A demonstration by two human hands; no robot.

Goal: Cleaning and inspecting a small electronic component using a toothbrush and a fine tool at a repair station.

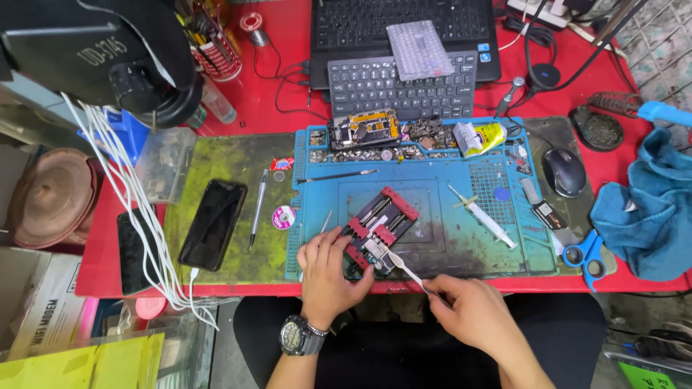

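— Red table (281, 86) under everything; what sits on it?
— A blue repair mat (461, 216), a laptop (404, 29) behind it, a black phone (213, 223) on the green pad to the left.
— And the hands?
— The left hand (328, 277) grips the near end of a red clamp fixture (378, 227) at the mat's front edge. The right hand (468, 310) pinches a white brush (404, 266), its head touching the circuit board (375, 248) held in the fixture.
— Anything close by?
— A syringe (483, 216) just right of it.

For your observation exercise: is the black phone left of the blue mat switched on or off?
Off, as far as the picture shows: the black phone lies flat on the green mat, its screen uniformly dark, with no glow or image.
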